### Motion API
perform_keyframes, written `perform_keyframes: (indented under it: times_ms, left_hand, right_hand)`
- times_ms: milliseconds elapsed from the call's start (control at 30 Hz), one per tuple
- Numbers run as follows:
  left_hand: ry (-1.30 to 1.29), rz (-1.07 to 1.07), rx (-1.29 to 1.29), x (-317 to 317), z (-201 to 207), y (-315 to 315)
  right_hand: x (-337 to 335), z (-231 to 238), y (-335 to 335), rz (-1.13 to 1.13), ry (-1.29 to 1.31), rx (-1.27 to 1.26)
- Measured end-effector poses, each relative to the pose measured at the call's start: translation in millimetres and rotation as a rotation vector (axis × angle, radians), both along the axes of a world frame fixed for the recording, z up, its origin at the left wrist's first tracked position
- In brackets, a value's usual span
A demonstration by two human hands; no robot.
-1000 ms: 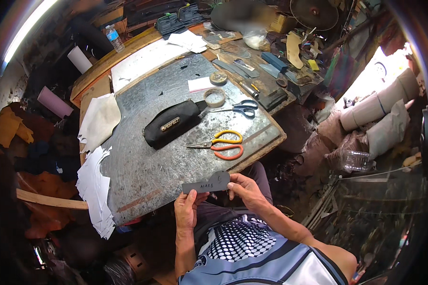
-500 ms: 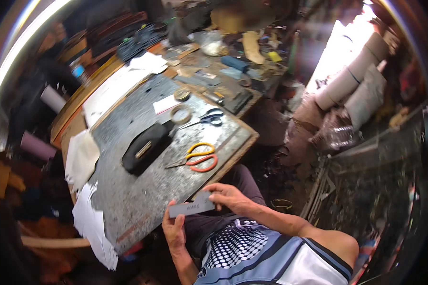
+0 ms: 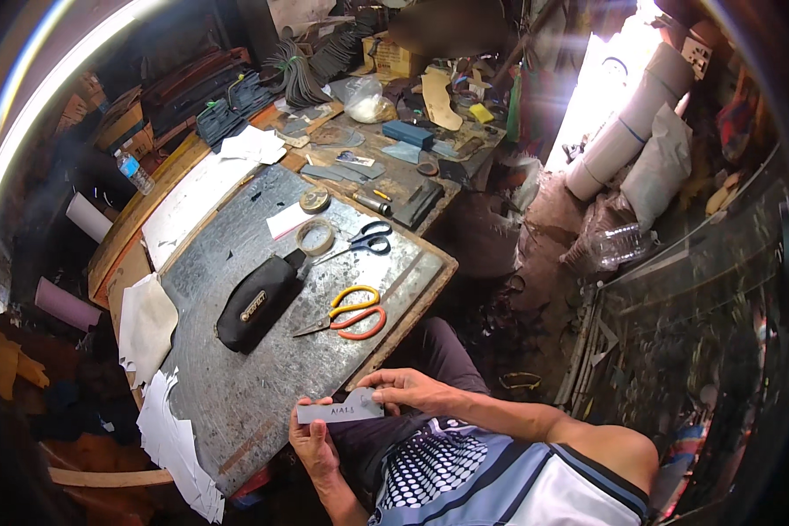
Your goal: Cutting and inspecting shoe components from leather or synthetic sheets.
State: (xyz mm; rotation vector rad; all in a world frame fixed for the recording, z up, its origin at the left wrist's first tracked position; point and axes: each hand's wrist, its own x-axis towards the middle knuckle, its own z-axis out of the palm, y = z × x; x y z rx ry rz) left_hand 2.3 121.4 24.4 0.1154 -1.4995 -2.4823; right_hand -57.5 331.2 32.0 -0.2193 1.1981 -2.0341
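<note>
A flat grey pattern piece (image 3: 335,411), long and straight with a wider rounded end and dark handwriting, is held over my lap just off the table's near edge. My left hand (image 3: 313,445) grips its left end, thumb on the front. At the wider right end, my right hand (image 3: 409,391) pinches it between thumb and fingers. Beyond, on the table, lie small snips (image 3: 351,314) with one yellow and one red-orange handle, and dark-handled scissors (image 3: 366,240). A black zipped pouch (image 3: 259,302) lies to their left.
The worn metal-topped table (image 3: 237,394) carries two tape rolls, the larger one tan (image 3: 314,236). White sheets (image 3: 180,443) hang over its left edge. Farther back are a blue block (image 3: 408,134) and a clear plastic bag (image 3: 368,101). A water bottle (image 3: 135,172) stands far left.
Both hands, still holding the pattern piece, sit slightly lower and farther left in the picture. The view has shifted a little and become sharper. Tools and pouch keep their places on the table.
</note>
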Motion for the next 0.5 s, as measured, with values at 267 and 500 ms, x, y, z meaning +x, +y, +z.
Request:
perform_keyframes:
  times_ms: [267,500]
  left_hand:
    - [-0.077,0.065,0.045,3.2,-1.7,-0.3]
    - [-0.022,0.075,0.030,3.4,-0.8,-0.7]
  right_hand:
    - [-0.1,-5.5,2.4,-0.003,0.016,-0.007]
    - [0.7,2.9,2.0,0.009,0.020,0.000]
